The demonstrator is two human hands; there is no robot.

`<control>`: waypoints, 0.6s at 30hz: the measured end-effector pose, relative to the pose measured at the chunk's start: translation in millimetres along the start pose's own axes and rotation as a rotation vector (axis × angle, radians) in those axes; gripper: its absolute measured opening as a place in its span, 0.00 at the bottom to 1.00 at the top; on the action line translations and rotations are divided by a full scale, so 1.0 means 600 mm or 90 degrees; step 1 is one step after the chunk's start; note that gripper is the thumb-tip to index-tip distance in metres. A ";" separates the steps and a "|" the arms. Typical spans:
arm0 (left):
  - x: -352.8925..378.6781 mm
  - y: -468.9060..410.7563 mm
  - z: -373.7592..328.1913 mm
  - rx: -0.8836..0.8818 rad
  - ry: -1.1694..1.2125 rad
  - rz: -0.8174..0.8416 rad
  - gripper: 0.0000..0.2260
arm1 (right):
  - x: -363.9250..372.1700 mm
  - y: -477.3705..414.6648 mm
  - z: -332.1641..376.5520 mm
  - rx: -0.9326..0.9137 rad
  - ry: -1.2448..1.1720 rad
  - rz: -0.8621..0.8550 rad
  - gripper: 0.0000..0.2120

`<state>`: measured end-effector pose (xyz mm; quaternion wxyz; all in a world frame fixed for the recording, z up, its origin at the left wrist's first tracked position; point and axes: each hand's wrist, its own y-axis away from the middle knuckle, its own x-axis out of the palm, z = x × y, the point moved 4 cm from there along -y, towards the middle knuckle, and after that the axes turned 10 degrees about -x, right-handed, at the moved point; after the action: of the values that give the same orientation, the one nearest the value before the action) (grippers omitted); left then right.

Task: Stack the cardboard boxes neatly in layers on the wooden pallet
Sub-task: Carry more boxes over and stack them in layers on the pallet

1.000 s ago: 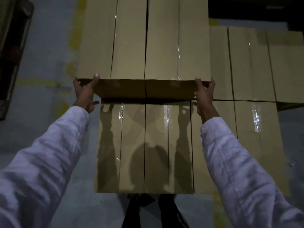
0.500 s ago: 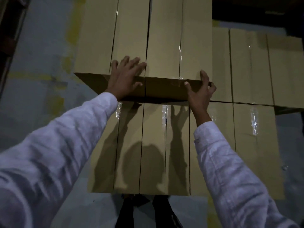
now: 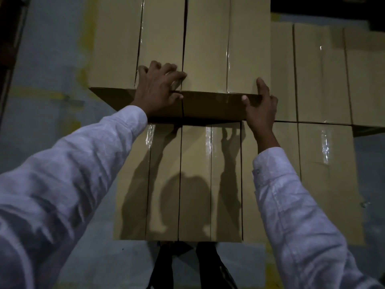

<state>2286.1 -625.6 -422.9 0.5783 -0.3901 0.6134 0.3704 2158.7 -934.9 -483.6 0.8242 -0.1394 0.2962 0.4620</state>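
Note:
Two tan cardboard boxes sit side by side as an upper layer: the left upper box (image 3: 125, 49) and the right upper box (image 3: 229, 49). My left hand (image 3: 158, 88) lies spread over their near top edge at the seam, fingers on top, thumb on the front face. My right hand (image 3: 260, 109) holds the near right corner of the right upper box, thumb on the front face, index finger up along its side. Below lies a lower layer of boxes (image 3: 193, 184), taped along the top. The wooden pallet is hidden.
More boxes of the lower layer (image 3: 320, 76) spread to the right, level with each other. Grey concrete floor with faded yellow lines (image 3: 48, 92) lies to the left. A dark frame (image 3: 8, 38) stands at the far left edge. My legs (image 3: 187, 268) show below the stack.
My left hand left the upper layer's near left corner and moved right onto the seam between the two upper boxes. My right hand stayed at the right corner.

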 end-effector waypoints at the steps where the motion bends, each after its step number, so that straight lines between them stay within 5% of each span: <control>1: 0.003 0.002 -0.002 0.001 0.013 0.003 0.31 | -0.002 0.002 0.003 -0.008 -0.031 0.018 0.33; 7: 0.024 0.011 -0.030 -0.047 0.129 0.044 0.38 | -0.015 0.009 0.008 -0.043 -0.108 0.066 0.39; 12: 0.039 0.005 -0.034 -0.125 0.320 0.043 0.31 | -0.015 -0.004 0.006 -0.063 -0.127 0.038 0.28; 18: 0.057 -0.013 -0.027 -0.202 0.570 0.093 0.31 | -0.007 -0.009 -0.002 -0.044 -0.145 0.029 0.26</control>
<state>2285.3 -645.1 -456.2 0.1628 -0.5504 0.7640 0.2947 2160.8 -941.2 -482.4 0.8367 -0.1074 0.1875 0.5032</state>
